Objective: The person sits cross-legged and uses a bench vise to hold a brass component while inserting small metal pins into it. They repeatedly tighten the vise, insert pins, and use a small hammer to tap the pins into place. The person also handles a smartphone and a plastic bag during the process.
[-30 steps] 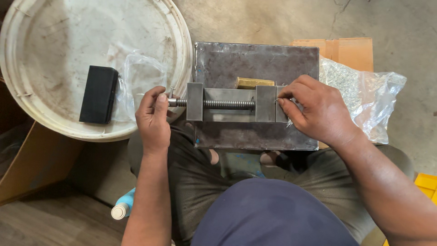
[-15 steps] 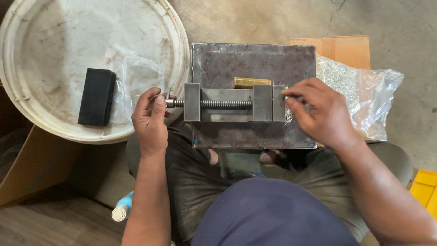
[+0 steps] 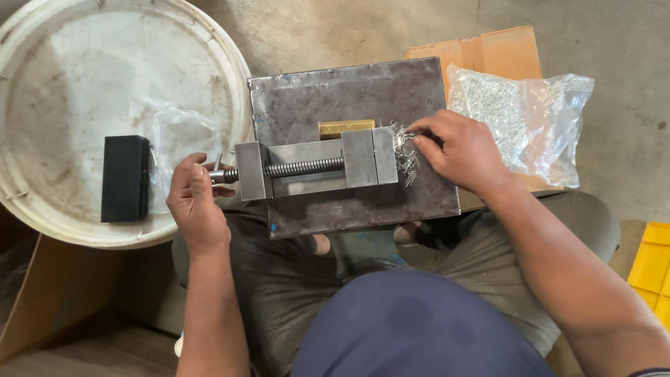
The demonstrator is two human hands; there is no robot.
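A small steel vise (image 3: 314,166) lies on a dark metal plate (image 3: 349,98) resting on my lap. My left hand (image 3: 195,202) grips the handle end of the vise's threaded screw at the left. My right hand (image 3: 460,150) sits at the vise's right end, fingertips pinching a loose bunch of thin metal wire pieces (image 3: 403,152) that lie against the jaw. A small brass-coloured block (image 3: 345,128) rests just behind the vise.
A clear plastic bag of small metal pieces (image 3: 516,122) lies on a cardboard box (image 3: 481,52) at the right. A white bucket lid (image 3: 77,84) at the left holds a black block (image 3: 125,178) and crumpled plastic (image 3: 178,136). A yellow crate (image 3: 652,265) shows at the right edge.
My right hand has moved off the vise's right end and now shows a bunch of wire pieces at its fingertips. The left hand stays on the screw handle.
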